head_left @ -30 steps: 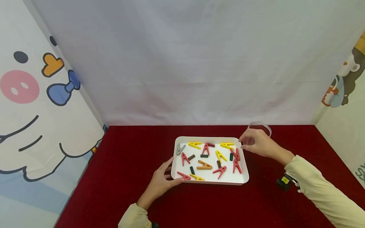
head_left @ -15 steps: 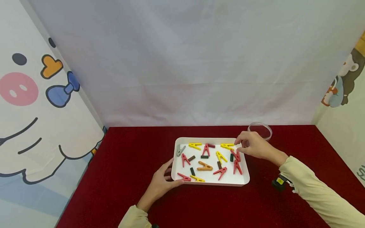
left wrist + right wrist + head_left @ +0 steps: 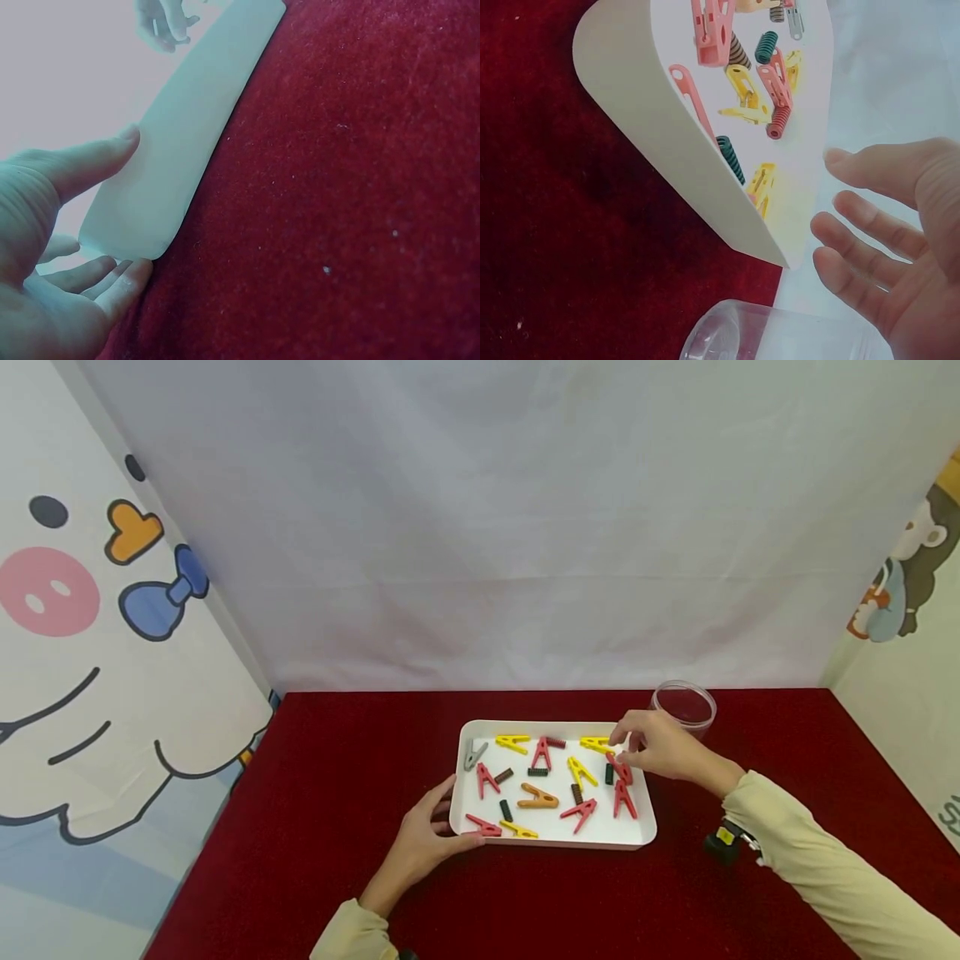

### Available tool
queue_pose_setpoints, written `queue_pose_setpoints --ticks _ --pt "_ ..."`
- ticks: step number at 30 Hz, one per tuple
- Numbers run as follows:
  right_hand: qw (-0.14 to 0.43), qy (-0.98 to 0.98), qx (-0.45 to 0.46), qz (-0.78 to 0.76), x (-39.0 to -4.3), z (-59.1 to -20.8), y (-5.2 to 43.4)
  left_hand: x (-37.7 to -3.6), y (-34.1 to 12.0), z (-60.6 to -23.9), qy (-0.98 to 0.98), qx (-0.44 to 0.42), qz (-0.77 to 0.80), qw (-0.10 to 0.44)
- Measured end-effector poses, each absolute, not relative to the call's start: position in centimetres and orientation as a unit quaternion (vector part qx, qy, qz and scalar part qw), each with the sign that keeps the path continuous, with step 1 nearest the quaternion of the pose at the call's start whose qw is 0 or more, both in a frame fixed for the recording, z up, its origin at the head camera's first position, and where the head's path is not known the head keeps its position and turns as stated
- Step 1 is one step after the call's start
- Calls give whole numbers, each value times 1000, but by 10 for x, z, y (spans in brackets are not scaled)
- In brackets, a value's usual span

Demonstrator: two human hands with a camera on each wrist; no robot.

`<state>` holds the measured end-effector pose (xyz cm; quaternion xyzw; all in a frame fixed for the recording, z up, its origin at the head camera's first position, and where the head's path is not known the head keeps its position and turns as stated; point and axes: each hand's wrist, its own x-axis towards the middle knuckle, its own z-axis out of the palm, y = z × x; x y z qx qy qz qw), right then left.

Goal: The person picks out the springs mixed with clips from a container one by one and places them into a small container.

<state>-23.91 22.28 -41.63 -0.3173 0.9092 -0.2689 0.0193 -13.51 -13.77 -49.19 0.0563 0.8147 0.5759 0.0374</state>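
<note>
A shallow white tray (image 3: 630, 837) holds several loose plastic clips and coil springs. Thumb and fingers of my left hand (image 3: 420, 835) hold its front left corner, the thumb on the front wall in the left wrist view. Over the back right corner hovers my right hand (image 3: 663, 747), its fingers apart and nothing between them in the right wrist view. Closest to those fingertips are a yellow clip (image 3: 596, 744) and a red clip (image 3: 620, 770). A dark green spring (image 3: 609, 774) lies beside the red one. An orange clip (image 3: 538, 797) sits mid-tray, a grey clip (image 3: 474, 755) at the left.
Just behind my right hand stands a clear plastic jar (image 3: 701, 723), its mouth upward. Dark red cloth (image 3: 337, 793) covers the table. A pale curtain (image 3: 525, 568) hangs along the back edge, with printed panels at both sides.
My right hand has moved left from outside the tray's right edge to over its back right corner. The left hand keeps its place on the tray.
</note>
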Motion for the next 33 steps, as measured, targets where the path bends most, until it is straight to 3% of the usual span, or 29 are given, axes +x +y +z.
queue_pose_setpoints --ticks 13,24,33 --pt "36 912 -308 -269 -241 -428 215 -135 -137 -493 824 53 564 31" --pt "38 914 -318 -249 -242 -434 213 -121 -129 -453 816 58 573 41" --pt "33 923 -317 -214 -241 -440 209 -121 -130 -452 817 60 572 39"
